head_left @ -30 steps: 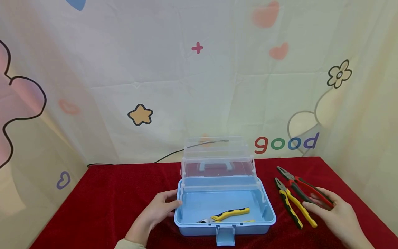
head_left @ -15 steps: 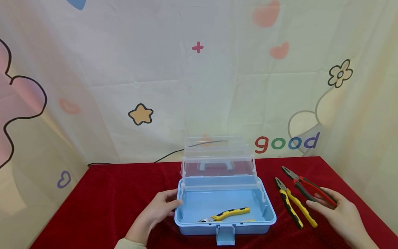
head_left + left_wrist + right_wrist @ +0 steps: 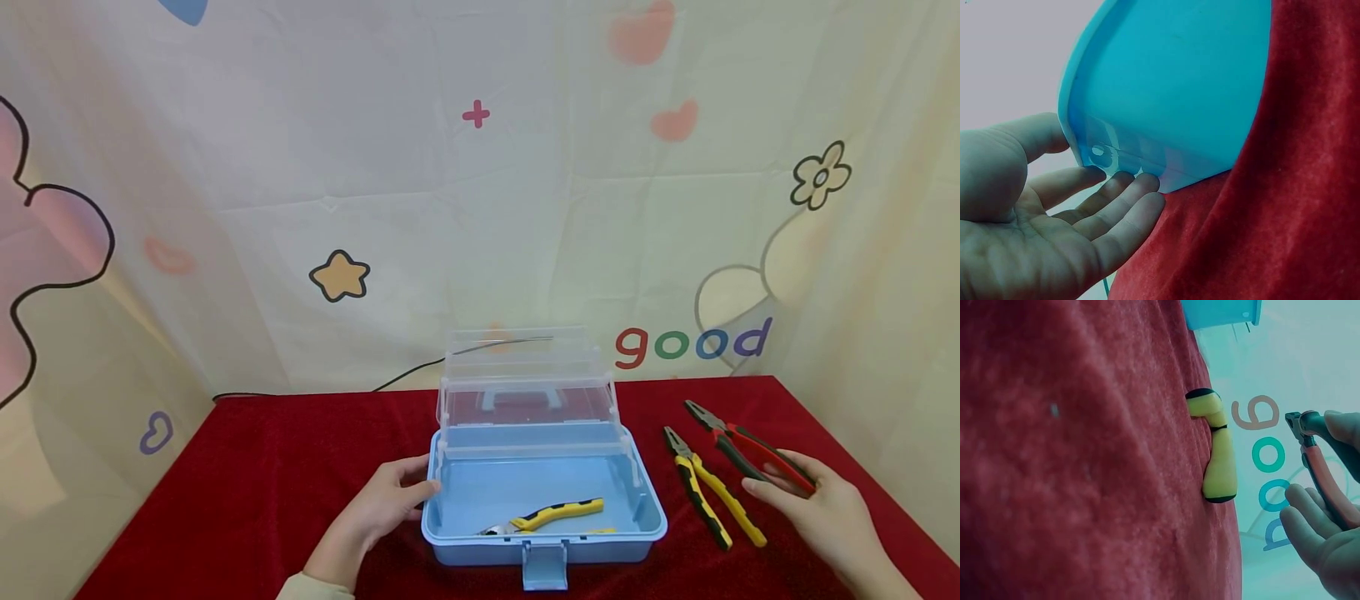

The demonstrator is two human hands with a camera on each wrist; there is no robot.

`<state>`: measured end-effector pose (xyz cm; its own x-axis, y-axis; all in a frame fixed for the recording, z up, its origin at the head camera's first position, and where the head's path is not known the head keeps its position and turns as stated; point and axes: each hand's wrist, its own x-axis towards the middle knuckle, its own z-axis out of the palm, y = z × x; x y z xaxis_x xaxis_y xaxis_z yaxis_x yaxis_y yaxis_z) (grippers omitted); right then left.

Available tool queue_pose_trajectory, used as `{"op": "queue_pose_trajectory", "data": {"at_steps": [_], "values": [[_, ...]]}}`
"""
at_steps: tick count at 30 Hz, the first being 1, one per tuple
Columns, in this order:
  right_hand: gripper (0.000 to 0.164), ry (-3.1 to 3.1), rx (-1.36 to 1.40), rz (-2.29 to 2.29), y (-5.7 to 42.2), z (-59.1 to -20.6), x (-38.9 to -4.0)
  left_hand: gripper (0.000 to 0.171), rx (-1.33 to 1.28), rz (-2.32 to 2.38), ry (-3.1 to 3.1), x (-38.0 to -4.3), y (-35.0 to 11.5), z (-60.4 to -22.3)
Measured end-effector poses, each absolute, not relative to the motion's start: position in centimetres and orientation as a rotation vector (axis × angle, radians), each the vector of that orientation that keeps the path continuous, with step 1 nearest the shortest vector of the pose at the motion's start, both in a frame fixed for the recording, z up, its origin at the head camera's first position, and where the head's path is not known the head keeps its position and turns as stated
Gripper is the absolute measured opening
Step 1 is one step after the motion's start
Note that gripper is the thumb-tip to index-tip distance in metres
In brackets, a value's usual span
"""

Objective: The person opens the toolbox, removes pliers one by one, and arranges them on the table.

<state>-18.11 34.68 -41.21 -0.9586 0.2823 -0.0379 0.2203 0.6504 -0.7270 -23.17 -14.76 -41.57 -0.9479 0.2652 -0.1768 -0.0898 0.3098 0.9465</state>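
My left hand (image 3: 395, 498) holds the left side of a light blue toolbox (image 3: 543, 553), thumb over the rim and fingers along the outer wall. The left wrist view shows its fingertips right at the blue wall (image 3: 1179, 75). My right hand (image 3: 813, 508) grips red-and-black pliers (image 3: 757, 450) by the handles, their metal nose pointing away to the upper left. In the right wrist view these pliers (image 3: 1319, 472) appear raised above the cloth. Left of them, yellow-and-black pliers (image 3: 708, 492) lie on the cloth with handles spread.
The toolbox's clear lid (image 3: 528, 396) stands raised at the back. More yellow-handled pliers (image 3: 558, 515) lie inside the box, partly hidden by its front wall. A blue latch (image 3: 544, 567) hangs at the front. Red cloth (image 3: 300, 467) covers the table, before a printed white curtain (image 3: 450, 208).
My right hand has shifted slightly to the right with the red-and-black pliers, away from the yellow pair. The left hand and toolbox have stayed in place.
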Motion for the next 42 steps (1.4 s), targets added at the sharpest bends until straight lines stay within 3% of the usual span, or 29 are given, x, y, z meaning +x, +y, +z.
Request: {"op": "queue_pose_trajectory", "data": {"at_steps": [42], "values": [[0.088, -2.893, -0.4, 1.098, 35.9, -41.6, -19.9, 0.058, 0.16, 1.664, 2.286, -23.4, -14.8, -41.7]]}}
